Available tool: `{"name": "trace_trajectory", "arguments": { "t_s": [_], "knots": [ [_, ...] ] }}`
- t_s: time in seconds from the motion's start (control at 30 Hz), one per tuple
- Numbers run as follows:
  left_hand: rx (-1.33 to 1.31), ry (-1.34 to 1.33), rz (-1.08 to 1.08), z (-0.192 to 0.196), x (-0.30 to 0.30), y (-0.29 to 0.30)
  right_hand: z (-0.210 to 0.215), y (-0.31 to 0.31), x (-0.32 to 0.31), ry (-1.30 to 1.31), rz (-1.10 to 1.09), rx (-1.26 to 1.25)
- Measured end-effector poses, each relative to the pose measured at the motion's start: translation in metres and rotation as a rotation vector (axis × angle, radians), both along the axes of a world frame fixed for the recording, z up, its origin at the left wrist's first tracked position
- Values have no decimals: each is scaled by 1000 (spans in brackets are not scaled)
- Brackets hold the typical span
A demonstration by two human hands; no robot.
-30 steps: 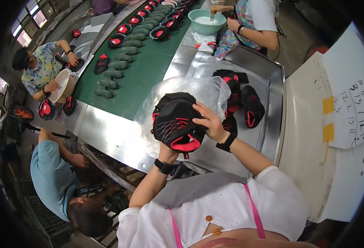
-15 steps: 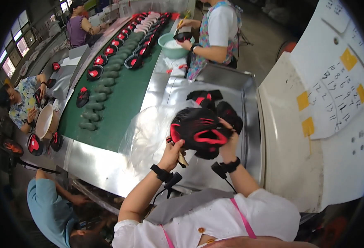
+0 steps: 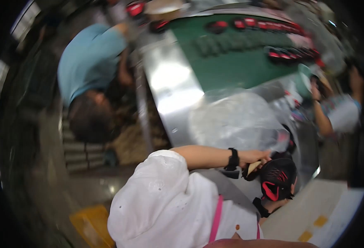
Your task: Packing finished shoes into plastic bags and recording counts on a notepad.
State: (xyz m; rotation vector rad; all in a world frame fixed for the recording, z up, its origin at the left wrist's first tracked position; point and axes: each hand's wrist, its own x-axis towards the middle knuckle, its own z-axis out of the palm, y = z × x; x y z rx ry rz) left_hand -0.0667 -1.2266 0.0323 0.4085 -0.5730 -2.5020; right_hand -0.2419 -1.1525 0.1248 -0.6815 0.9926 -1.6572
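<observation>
A: Black helmet (image 3: pixel 278 180), rounded shell, red bands curving across it and a ribbed patch of red lines near the top. Blurred, so finer detail unreadable.

B: Held low at the right, just off the edge of the steel table (image 3: pixel 171 93), close to the white shirt (image 3: pixel 165 211).

A: Left hand (image 3: pixel 254 157) reaching across from the left, black wristband (image 3: pixel 233 159) on the wrist, fingers resting on the helmet's upper left edge. Looks closed on it, beside a small pale tab (image 3: pixel 253 167).

B: Right hand (image 3: pixel 278 202) under the shell, mostly hidden; only a dark strap (image 3: pixel 261 206) on the wrist and a bit of the hand showing. Grip impossible to tell.

A: Above the helmet, a clear plastic bag (image 3: pixel 237 120) spread crumpled on the steel.

B: Farther off, a green belt (image 3: pixel 235 62) carrying rows of black and red helmets (image 3: pixel 291 53).

A: Person in blue (image 3: pixel 91 62) bent over at the left. Another person's arm (image 3: pixel 324 120) at the right edge, by a teal bowl (image 3: pixel 304 80).
</observation>
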Motion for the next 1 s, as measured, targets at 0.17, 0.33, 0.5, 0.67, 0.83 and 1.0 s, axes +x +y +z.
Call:
{"name": "trace_trajectory", "arguments": {
  "t_s": [0.17, 0.33, 0.5, 0.67, 0.83, 1.0],
  "knots": [
    [-327, -235, 501, 27, 103, 9, -48, -68, 19, 947, 206, -153],
    [47, -296, 986, -13, 238, 2, -54, -98, 84, 1063, 668, 7],
    [-48, -166, 1157, -25, 260, -25, -74, -70, 96, 1025, 1066, -9],
    [-5, -339, 1055, -63, 283, -43, -104, -37, 64, 954, 860, 109],
    [-83, -405, 1267, -76, 328, -144, -97, -24, 46, 966, 752, 225],
    [-57, -776, 1340, 29, 380, -219, -103, -13, 44, 963, 667, 149]
  ]
}}
